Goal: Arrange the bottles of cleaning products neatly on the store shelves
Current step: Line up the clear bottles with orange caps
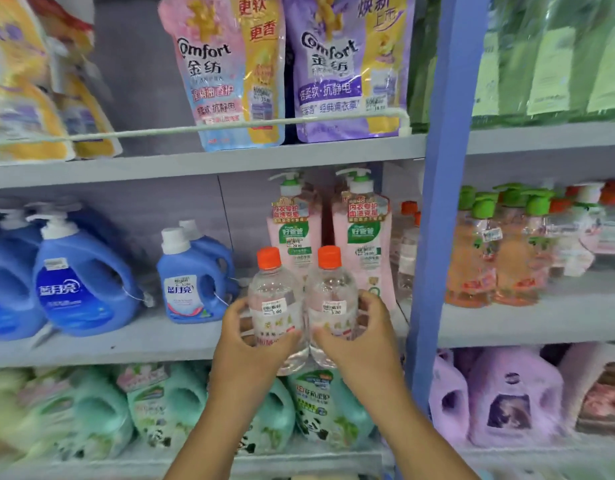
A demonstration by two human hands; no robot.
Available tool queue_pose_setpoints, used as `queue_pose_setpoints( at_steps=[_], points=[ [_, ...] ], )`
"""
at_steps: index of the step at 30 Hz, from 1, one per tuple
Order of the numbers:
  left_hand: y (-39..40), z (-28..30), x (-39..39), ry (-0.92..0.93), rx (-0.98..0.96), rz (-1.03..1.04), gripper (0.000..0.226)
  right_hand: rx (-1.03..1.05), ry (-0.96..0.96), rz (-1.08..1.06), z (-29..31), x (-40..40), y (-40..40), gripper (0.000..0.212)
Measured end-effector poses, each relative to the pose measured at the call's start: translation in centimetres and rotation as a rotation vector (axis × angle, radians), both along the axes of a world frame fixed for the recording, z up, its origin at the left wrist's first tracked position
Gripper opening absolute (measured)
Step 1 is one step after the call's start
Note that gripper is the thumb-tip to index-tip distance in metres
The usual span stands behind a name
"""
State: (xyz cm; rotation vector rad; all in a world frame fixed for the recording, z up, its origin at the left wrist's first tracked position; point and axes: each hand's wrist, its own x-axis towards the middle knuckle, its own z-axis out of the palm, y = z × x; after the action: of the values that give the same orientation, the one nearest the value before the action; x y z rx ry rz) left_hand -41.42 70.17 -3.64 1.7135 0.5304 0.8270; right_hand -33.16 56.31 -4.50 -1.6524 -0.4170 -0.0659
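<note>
I have a clear bottle in each hand — my left hand (245,344) wraps the left bottle (276,306), my right hand (356,336) the right bottle (330,303) — side by side, touching, at the middle shelf (126,344) edge before the pink pump bottles (363,237) (probably to seat them together, labels forward).

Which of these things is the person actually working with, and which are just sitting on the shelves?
In use: left hand, right hand, left clear bottle, right clear bottle.
Just there: blue jugs, pink pump bottles, Comfort pouches.
</note>
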Motion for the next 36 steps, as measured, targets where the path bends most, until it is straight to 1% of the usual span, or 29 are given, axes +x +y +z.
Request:
queue_pose_setpoints(
  at_steps=[3, 6, 9, 13, 14, 16, 18, 20, 23, 25, 27, 29, 31, 36],
  points=[
    [-2.3, 0.7, -2.5, -0.017, -0.004, -0.008, 0.065, 0.028, 0.018, 0.016, 0.9, -2.3, -2.6, 0.067],
    [-4.8, 1.9, -4.2, -0.045, 0.009, -0.078, 0.064, 0.051, 0.021, -0.024, 2.1, -4.3, -6.2, 0.064],
    [-7.6, 3.0, -4.6, -0.077, 0.000, -0.190, 0.075, 0.087, 0.042, -0.081, 3.3, -5.7, -10.8, 0.062],
    [-13.4, 2.7, -3.9, -0.123, -0.023, -0.301, 0.087, 0.122, 0.057, -0.146, 4.6, -6.0, -18.3, 0.059],
    [-15.0, 2.7, -3.6, -0.129, -0.027, -0.319, 0.087, 0.124, 0.056, -0.164, 4.7, -5.9, -20.2, 0.059],
    [-18.4, 2.9, -2.8, -0.122, -0.026, -0.352, 0.078, 0.129, 0.047, -0.200, 4.8, -5.4, -23.9, 0.060],
    [-21.9, 3.3, -1.5, -0.111, -0.034, -0.390, 0.072, 0.139, 0.034, -0.224, 4.7, -4.4, -27.5, 0.061],
    [-25.9, 4.0, 0.2, -0.118, -0.018, -0.411, 0.074, 0.146, 0.009, -0.231, 4.6, -3.1, -31.4, 0.060],
    [-32.5, 4.4, 3.4, -0.147, 0.004, -0.391, 0.064, 0.156, -0.013, -0.209, 4.7, -0.3, -38.0, 0.058],
    [-37.1, 4.3, 6.0, -0.155, 0.010, -0.372, 0.065, 0.132, -0.027, -0.199, 4.7, 2.1, -42.6, 0.062],
    [-41.3, 4.9, 8.5, -0.171, -0.003, -0.368, 0.070, 0.100, -0.039, -0.201, 5.4, 4.5, -46.9, 0.067],
    [-45.0, 6.4, 10.5, -0.185, 0.001, -0.359, 0.074, 0.072, -0.055, -0.197, 7.1, 6.6, -50.6, 0.062],
    [-47.9, 8.2, 12.5, -0.203, 0.027, -0.355, 0.070, 0.055, -0.085, -0.164, 9.4, 8.5, -53.6, 0.055],
    [-51.7, 14.3, 16.3, -0.244, 0.069, -0.330, 0.072, 0.053, -0.185, -0.107, 16.2, 13.3, -58.2, 0.048]
  ],
)
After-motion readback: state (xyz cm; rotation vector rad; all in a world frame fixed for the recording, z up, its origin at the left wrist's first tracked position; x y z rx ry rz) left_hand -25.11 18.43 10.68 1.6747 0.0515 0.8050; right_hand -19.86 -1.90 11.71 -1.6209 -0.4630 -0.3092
